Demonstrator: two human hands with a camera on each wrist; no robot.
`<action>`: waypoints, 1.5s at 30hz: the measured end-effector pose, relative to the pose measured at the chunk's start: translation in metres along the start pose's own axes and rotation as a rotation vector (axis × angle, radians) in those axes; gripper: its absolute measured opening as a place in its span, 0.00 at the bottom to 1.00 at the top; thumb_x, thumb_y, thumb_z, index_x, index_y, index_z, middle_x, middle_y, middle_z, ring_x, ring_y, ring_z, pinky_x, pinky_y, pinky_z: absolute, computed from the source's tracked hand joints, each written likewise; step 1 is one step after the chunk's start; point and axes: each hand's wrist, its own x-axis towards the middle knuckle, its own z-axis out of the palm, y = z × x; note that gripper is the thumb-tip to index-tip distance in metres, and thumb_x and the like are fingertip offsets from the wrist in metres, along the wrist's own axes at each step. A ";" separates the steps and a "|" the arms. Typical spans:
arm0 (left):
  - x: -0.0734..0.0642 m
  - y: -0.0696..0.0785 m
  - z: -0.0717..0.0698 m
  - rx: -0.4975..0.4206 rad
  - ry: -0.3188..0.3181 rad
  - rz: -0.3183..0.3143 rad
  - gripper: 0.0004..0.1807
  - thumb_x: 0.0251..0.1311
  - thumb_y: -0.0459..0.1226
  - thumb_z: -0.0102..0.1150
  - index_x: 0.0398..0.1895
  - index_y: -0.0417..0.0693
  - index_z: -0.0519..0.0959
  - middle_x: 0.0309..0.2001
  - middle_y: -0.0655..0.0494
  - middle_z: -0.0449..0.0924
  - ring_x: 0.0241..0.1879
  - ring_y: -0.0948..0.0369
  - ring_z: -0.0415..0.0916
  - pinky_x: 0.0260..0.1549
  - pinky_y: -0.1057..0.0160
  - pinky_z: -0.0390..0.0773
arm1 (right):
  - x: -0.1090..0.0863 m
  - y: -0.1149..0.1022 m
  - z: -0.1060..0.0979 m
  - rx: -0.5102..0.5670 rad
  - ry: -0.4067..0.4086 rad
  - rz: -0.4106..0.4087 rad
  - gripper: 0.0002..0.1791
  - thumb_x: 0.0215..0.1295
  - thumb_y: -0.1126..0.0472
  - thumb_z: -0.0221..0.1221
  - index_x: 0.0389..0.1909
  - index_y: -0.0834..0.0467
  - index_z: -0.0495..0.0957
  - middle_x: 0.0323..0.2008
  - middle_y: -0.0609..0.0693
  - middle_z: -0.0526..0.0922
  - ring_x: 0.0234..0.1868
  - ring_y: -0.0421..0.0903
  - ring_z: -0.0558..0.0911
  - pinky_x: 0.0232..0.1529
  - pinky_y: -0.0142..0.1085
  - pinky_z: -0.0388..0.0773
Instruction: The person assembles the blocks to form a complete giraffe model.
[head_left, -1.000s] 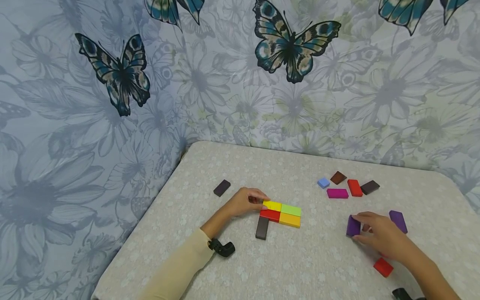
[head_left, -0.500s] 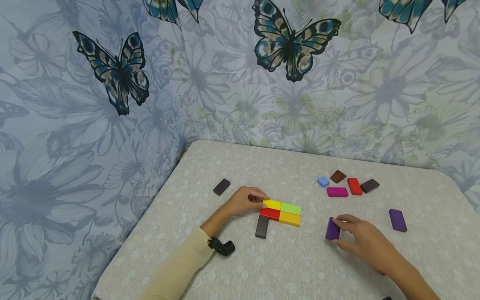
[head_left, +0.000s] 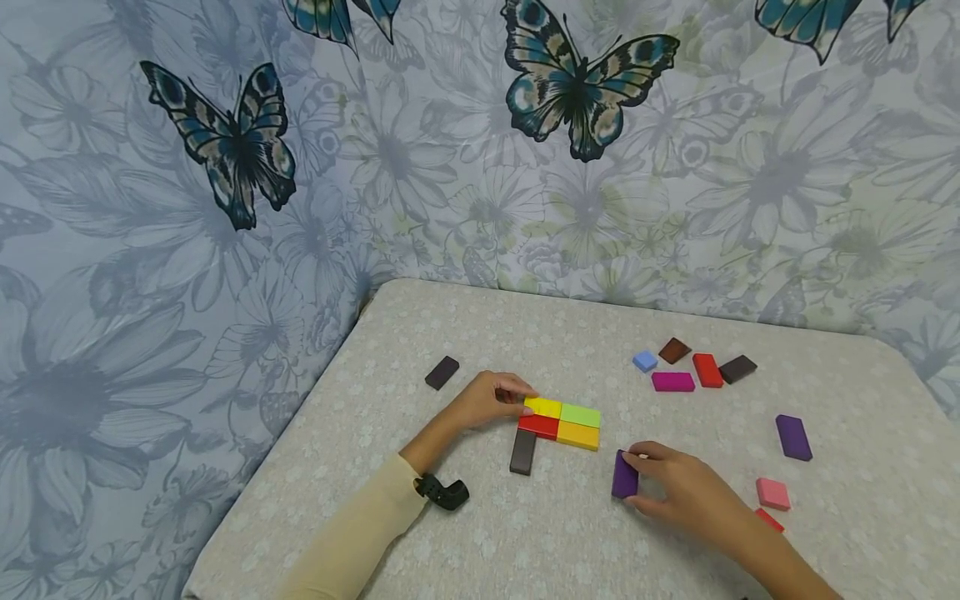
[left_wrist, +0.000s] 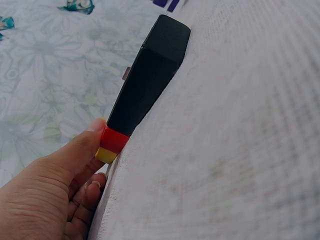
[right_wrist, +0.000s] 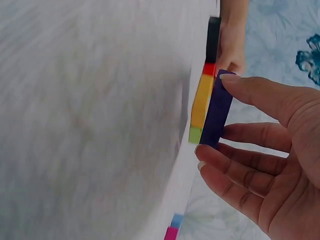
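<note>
Middle of the surface [head_left: 487, 537]: four blocks packed two-by-two, bright yellow block [head_left: 545, 407] and lime block [head_left: 581, 416] at the back, red block [head_left: 538, 427] and amber block [head_left: 578, 437] in front.
Sticking out toward the person: a dark block [head_left: 522, 452], end up against the red one.
Left hand [head_left: 491, 402]: nearly closed, thumb and fingertip pinching the left end of the bright yellow one.
Right hand [head_left: 682, 492]: roughly half open, thumb at one end and fingers at the other, gripping a purple block [head_left: 625, 474].
Where that purple one is: just right of the cluster and a bit nearer the person, not touching it; can't really tell if it clears the cloth.
Off to the right: a second purple piece [head_left: 793, 437], plus a pink piece [head_left: 773, 493] near the right forearm.
Back right: a loose bunch including a light blue piece [head_left: 645, 361] and a magenta piece [head_left: 672, 382].
</note>
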 end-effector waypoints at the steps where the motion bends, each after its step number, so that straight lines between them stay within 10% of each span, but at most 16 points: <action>1: 0.000 0.000 0.000 0.002 0.000 -0.001 0.16 0.57 0.36 0.75 0.50 0.48 0.89 0.43 0.61 0.86 0.33 0.64 0.74 0.34 0.66 0.77 | 0.002 -0.003 0.001 0.000 -0.016 0.008 0.31 0.57 0.49 0.74 0.58 0.61 0.83 0.57 0.54 0.82 0.55 0.53 0.82 0.53 0.49 0.80; 21: -0.001 0.010 -0.001 -0.001 -0.011 -0.021 0.17 0.57 0.32 0.74 0.50 0.39 0.87 0.46 0.46 0.86 0.35 0.59 0.74 0.34 0.66 0.76 | 0.017 -0.018 0.009 -0.095 -0.060 -0.046 0.30 0.52 0.49 0.77 0.55 0.58 0.86 0.50 0.54 0.83 0.47 0.48 0.83 0.47 0.44 0.83; 28: 0.000 0.000 0.000 0.018 0.007 -0.032 0.16 0.56 0.36 0.75 0.49 0.50 0.89 0.43 0.60 0.86 0.34 0.63 0.75 0.35 0.67 0.77 | 0.015 -0.014 0.007 -0.046 -0.087 -0.082 0.28 0.55 0.52 0.75 0.57 0.56 0.85 0.41 0.48 0.84 0.36 0.39 0.79 0.40 0.37 0.83; 45: 0.000 0.002 -0.001 0.013 0.009 -0.017 0.16 0.56 0.36 0.75 0.49 0.48 0.89 0.44 0.58 0.86 0.34 0.63 0.75 0.34 0.67 0.77 | 0.029 -0.023 0.012 -0.074 -0.087 -0.115 0.27 0.57 0.51 0.74 0.57 0.54 0.85 0.43 0.48 0.85 0.38 0.40 0.81 0.40 0.38 0.83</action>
